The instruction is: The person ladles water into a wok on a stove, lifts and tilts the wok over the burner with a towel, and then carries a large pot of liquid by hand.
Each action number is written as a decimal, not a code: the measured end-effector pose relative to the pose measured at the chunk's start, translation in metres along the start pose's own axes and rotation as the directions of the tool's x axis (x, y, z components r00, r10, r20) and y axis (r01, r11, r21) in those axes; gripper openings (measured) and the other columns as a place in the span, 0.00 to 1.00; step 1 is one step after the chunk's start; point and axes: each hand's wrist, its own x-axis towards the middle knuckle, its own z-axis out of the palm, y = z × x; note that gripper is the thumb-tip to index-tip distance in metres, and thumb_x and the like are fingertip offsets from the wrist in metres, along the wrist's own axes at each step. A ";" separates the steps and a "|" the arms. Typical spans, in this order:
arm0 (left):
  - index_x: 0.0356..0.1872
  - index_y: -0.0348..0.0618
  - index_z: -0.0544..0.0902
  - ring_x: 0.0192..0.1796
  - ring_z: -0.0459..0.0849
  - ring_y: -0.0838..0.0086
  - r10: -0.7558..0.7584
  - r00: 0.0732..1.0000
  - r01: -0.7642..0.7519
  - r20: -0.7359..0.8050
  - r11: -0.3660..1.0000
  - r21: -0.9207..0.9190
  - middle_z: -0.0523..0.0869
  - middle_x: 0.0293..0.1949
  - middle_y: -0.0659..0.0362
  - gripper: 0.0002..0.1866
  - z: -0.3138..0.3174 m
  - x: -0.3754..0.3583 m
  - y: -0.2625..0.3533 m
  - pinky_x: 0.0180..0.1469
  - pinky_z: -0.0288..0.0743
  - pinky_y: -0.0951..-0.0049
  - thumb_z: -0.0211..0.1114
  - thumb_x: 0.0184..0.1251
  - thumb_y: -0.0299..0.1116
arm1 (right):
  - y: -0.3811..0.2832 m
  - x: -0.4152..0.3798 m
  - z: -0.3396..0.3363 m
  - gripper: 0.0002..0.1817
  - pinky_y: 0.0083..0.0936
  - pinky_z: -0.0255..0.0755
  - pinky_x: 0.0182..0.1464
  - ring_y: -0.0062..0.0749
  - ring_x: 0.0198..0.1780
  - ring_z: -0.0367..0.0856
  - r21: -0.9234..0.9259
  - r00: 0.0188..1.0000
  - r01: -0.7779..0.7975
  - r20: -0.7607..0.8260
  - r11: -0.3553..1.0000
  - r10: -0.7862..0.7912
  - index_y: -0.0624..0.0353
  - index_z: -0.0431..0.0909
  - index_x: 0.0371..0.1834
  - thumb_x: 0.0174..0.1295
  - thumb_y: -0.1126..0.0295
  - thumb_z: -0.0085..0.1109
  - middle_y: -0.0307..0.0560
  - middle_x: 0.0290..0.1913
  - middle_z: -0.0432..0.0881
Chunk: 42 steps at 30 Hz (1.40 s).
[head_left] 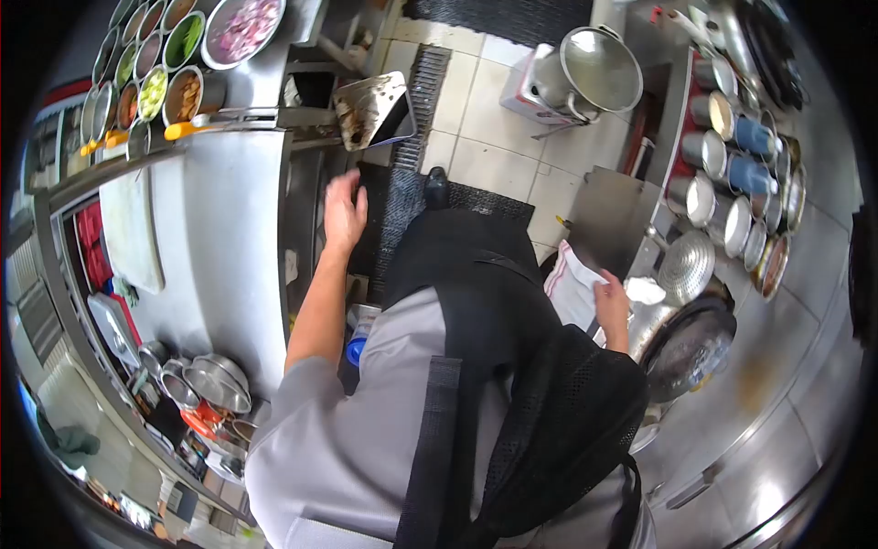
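Observation:
My left hand [345,212] is held out in front, fingers stretched and thumb apart, with nothing in it. It hangs by the edge of the steel counter, just below a dirty open container [352,110] with brown residue inside. On the other side, my right hand [613,304] has its fingers curled on the edge of a white towel [576,284] with a red stripe. Part of the towel is hidden by my body and the fingers. Close to that hand are a perforated skimmer [686,266] and a dark pan [688,348].
At left runs a steel counter [229,229] with a white cutting board [131,229]. Metal containers of chopped food, including onions [245,32], stand beyond it. A large pot [600,71] sits ahead above the tiled floor. Metal cups [702,151] line the right side.

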 end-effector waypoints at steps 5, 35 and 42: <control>0.54 0.39 0.75 0.55 0.75 0.55 0.101 0.923 0.083 -0.372 0.890 0.448 0.79 0.50 0.49 0.26 -0.095 0.057 0.020 0.61 0.66 0.56 0.71 0.58 0.40 | 0.059 0.023 -0.010 0.13 0.48 0.69 0.46 0.56 0.39 0.76 -0.296 0.858 -0.162 -0.513 0.941 -0.013 0.63 0.77 0.36 0.59 0.62 0.59 0.62 0.36 0.78; 0.68 0.48 0.63 0.71 0.59 0.52 0.062 0.988 0.073 -0.141 0.617 0.784 0.64 0.66 0.51 0.35 -0.072 0.028 -0.056 0.63 0.61 0.45 0.66 0.64 0.46 | 0.124 -0.015 0.052 0.28 0.61 0.69 0.42 0.70 0.40 0.79 0.152 0.468 -0.597 -0.732 0.788 0.496 0.57 0.76 0.38 0.73 0.44 0.36 0.65 0.36 0.83; 0.67 0.48 0.64 0.72 0.57 0.52 0.004 0.985 0.129 -0.172 0.644 0.754 0.63 0.68 0.52 0.34 -0.070 0.026 -0.050 0.66 0.59 0.47 0.67 0.63 0.42 | 0.126 -0.012 0.053 0.28 0.59 0.69 0.43 0.69 0.41 0.79 0.100 0.498 -0.579 -0.742 0.809 0.448 0.59 0.77 0.41 0.74 0.45 0.35 0.66 0.37 0.83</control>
